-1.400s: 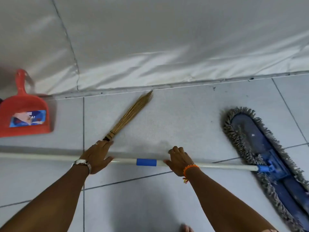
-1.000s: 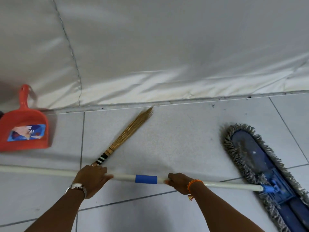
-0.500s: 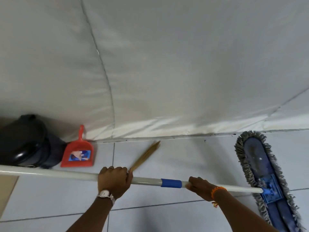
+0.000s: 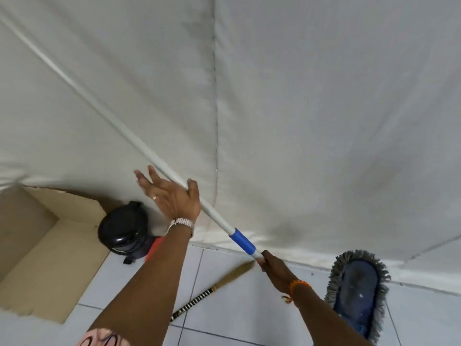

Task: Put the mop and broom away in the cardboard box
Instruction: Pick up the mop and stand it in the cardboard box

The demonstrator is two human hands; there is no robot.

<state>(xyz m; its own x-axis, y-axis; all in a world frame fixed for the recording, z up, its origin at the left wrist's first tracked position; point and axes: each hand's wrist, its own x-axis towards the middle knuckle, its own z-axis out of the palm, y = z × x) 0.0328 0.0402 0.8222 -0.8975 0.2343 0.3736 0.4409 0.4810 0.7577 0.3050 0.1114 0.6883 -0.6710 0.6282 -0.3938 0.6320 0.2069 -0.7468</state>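
The mop has a long white pole [image 4: 104, 116] with a blue sleeve [image 4: 242, 240] and a blue fringed head [image 4: 357, 290] that lies on the floor at the right. The pole slants up to the upper left. My right hand [image 4: 273, 267] grips the pole just below the blue sleeve. My left hand [image 4: 172, 196] is higher on the pole, fingers spread, with only the thumb hooked over it. The straw broom [image 4: 214, 287] with a black-and-white striped handle lies on the tiles between my arms. The open cardboard box [image 4: 45, 260] stands at the left.
A black lidded bin [image 4: 124, 229] stands beside the box against the white fabric wall [image 4: 324, 121]. A sliver of the red dustpan [image 4: 152, 248] shows behind my left forearm. White floor tiles [image 4: 249, 318] run below.
The mop pole has swung from lying level to slanting steeply up to the left. My left hand has loosened from a full grip to spread fingers. The view has tilted up and left, showing the box.
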